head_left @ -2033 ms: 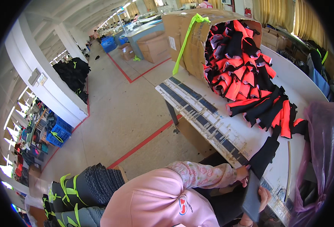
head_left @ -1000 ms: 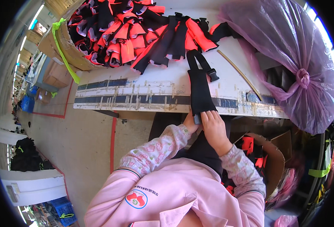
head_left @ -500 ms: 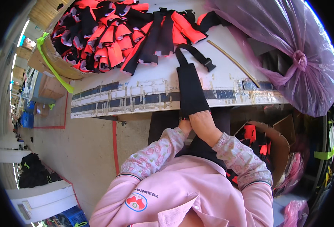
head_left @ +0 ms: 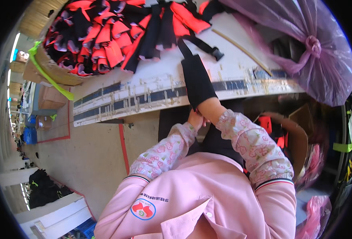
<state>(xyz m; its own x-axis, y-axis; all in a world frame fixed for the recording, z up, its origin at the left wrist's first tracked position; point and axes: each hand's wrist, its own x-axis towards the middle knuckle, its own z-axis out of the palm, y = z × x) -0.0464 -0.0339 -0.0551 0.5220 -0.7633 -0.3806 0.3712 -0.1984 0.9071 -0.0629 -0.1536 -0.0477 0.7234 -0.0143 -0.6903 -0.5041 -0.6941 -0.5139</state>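
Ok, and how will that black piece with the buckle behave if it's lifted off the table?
The black piece will probably flop, especially along its strap, which lies bent on the table. It may feel light, as it looks like thin fabric. The buckle, at the strap's free end, will likely dangle or swing.

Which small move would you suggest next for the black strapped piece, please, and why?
Perhaps use the left hand to steady the near end of the black piece: the right hand is there, most of its fingers hidden, the left is close by, and the buckle lies unheld on the table.
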